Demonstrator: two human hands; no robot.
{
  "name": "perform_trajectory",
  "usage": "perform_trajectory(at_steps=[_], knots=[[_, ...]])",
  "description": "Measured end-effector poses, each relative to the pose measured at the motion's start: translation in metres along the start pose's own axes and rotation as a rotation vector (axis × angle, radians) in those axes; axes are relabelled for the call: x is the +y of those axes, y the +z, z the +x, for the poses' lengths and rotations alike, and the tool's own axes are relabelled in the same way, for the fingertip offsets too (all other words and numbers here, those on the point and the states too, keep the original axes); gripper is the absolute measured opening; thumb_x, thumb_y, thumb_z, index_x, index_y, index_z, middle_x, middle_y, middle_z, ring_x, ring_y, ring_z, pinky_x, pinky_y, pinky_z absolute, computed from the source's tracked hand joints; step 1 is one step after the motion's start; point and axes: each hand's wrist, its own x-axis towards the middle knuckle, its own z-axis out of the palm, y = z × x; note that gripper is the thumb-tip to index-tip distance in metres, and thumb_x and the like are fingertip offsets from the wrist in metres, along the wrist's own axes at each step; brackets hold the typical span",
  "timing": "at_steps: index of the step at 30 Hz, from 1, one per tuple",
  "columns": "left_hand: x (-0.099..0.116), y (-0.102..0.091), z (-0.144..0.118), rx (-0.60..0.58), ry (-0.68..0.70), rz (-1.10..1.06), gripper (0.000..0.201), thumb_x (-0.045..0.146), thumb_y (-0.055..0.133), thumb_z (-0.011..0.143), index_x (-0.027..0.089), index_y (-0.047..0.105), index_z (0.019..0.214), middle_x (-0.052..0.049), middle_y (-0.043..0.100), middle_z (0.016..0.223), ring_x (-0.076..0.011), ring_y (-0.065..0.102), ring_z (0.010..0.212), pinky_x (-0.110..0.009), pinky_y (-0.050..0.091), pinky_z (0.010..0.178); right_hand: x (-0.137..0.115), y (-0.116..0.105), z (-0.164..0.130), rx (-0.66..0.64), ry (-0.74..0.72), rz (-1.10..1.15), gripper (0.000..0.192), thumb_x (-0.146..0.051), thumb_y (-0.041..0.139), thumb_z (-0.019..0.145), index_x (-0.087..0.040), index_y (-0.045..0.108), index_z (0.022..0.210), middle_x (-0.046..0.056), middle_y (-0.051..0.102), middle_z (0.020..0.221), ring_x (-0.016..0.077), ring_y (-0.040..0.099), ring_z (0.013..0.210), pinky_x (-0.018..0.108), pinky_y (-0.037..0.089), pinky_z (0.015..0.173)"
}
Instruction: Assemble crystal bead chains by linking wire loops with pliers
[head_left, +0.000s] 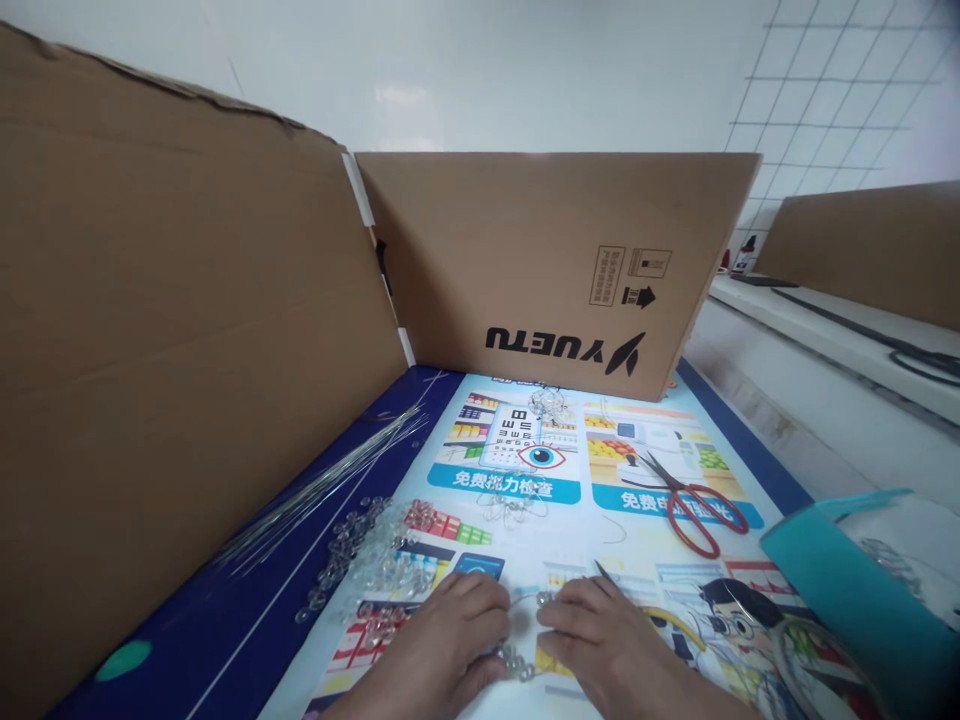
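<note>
Low in the head view, my left hand [461, 635] has its fingers curled and closed on a thin beaded wire. My right hand [589, 635] faces it, its fingers pinched beside a clear bead at the wire's upper part. More clear beads [516, 662] sit on the lower part of the wire between both hands. Under and past my right hand show a dark pointed tip and a yellow handle [679, 622], partly hidden; the kind of tool I cannot tell. Left of my left hand lies a spread of loose clear beads [375, 555].
Red-handled scissors [701, 510] lie open at the right. A bundle of straight wires [330, 485] rests at the left. Two beaded wire pieces [514, 500] lie ahead. Cardboard panels [555, 270] stand left and behind. A teal holder [862, 600] and a wire coil [817, 660] are at right.
</note>
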Motion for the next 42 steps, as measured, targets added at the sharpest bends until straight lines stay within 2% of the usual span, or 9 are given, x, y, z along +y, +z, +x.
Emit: perform_trajectory(at_steps=[3, 5, 8, 15, 21, 27, 32, 39, 42], knots=[[-0.002, -0.001, -0.001, -0.003, 0.012, -0.043, 0.012, 0.018, 0.052, 0.087, 0.023, 0.055, 0.097, -0.001, 0.060, 0.107, -0.0195, 0.050, 0.100, -0.033, 0.037, 0.086, 0.003, -0.002, -0.001, 0.070, 0.066, 0.031, 0.030, -0.011, 0.044, 0.085, -0.022, 0.053, 0.112, 0.004, 0.058, 0.115, 0.0194, 0.047, 0.099, 0.035, 0.034, 0.088], [-0.003, -0.002, -0.001, -0.016, 0.009, -0.056, 0.010, 0.017, 0.051, 0.087, 0.023, 0.055, 0.093, 0.000, 0.061, 0.104, -0.0191, 0.051, 0.098, -0.033, 0.038, 0.084, 0.004, -0.003, 0.000, 0.090, 0.151, 0.070, 0.035, -0.007, 0.043, 0.081, -0.020, 0.054, 0.111, 0.006, 0.059, 0.109, 0.0202, 0.048, 0.096, 0.036, 0.035, 0.087], [-0.005, 0.000, 0.001, -0.021, 0.004, -0.058, 0.005, 0.017, 0.052, 0.086, 0.022, 0.055, 0.086, 0.000, 0.063, 0.101, -0.0190, 0.052, 0.095, -0.032, 0.039, 0.082, 0.003, -0.005, 0.003, 0.016, 0.189, 0.138, 0.035, -0.008, 0.043, 0.079, -0.022, 0.055, 0.110, 0.004, 0.060, 0.104, 0.0205, 0.047, 0.093, 0.036, 0.035, 0.084], [-0.002, 0.000, 0.004, -0.016, -0.001, -0.068, 0.009, 0.015, 0.052, 0.086, 0.022, 0.056, 0.090, 0.000, 0.063, 0.102, -0.0195, 0.051, 0.099, -0.034, 0.039, 0.086, -0.004, -0.021, 0.011, -0.099, 0.200, 0.242, 0.047, -0.011, 0.042, 0.079, -0.029, 0.046, 0.123, -0.001, 0.057, 0.116, 0.0195, 0.044, 0.101, 0.036, 0.029, 0.089], [-0.008, 0.004, 0.000, 0.055, 0.053, -0.206, 0.018, 0.027, 0.057, 0.084, 0.026, 0.053, 0.102, -0.002, 0.061, 0.105, -0.0193, 0.050, 0.103, -0.033, 0.038, 0.090, -0.005, -0.022, 0.010, -0.148, 0.219, 0.251, 0.059, -0.015, 0.051, 0.071, -0.025, 0.041, 0.129, 0.005, 0.056, 0.112, 0.0234, 0.042, 0.106, 0.040, 0.027, 0.093], [-0.014, 0.016, 0.000, 0.140, -0.048, -0.264, 0.017, 0.024, 0.052, 0.087, 0.026, 0.053, 0.104, -0.003, 0.062, 0.103, -0.0192, 0.052, 0.099, -0.033, 0.041, 0.088, 0.000, -0.010, 0.001, 0.078, 0.200, 0.264, 0.048, -0.013, 0.049, 0.070, -0.020, 0.048, 0.117, 0.007, 0.055, 0.104, 0.0215, 0.045, 0.097, 0.037, 0.033, 0.088], [-0.010, 0.028, 0.011, 0.183, -0.097, -0.174, 0.017, 0.023, 0.054, 0.085, 0.025, 0.058, 0.101, -0.004, 0.063, 0.094, -0.0211, 0.055, 0.090, -0.034, 0.043, 0.079, -0.002, -0.012, 0.003, 0.009, 0.179, 0.231, 0.032, -0.014, 0.053, 0.068, -0.023, 0.057, 0.097, 0.002, 0.056, 0.090, 0.0204, 0.044, 0.090, 0.036, 0.032, 0.082], [0.001, 0.030, 0.024, 0.212, -0.239, -0.133, 0.019, 0.006, 0.053, 0.073, 0.022, 0.061, 0.080, -0.002, 0.062, 0.077, -0.0199, 0.054, 0.076, -0.031, 0.042, 0.070, -0.002, -0.009, 0.004, 0.004, 0.211, 0.186, 0.030, -0.016, 0.051, 0.070, -0.025, 0.058, 0.098, 0.002, 0.055, 0.091, 0.0205, 0.043, 0.091, 0.037, 0.030, 0.082], [0.003, 0.029, 0.026, 0.199, -0.252, -0.156, 0.021, 0.003, 0.050, 0.072, 0.021, 0.060, 0.077, -0.001, 0.061, 0.074, -0.0187, 0.054, 0.074, -0.029, 0.041, 0.067, -0.001, -0.007, 0.004, 0.013, 0.231, 0.177, 0.031, -0.015, 0.051, 0.069, -0.025, 0.059, 0.098, 0.002, 0.055, 0.090, 0.0208, 0.043, 0.091, 0.036, 0.031, 0.082]])
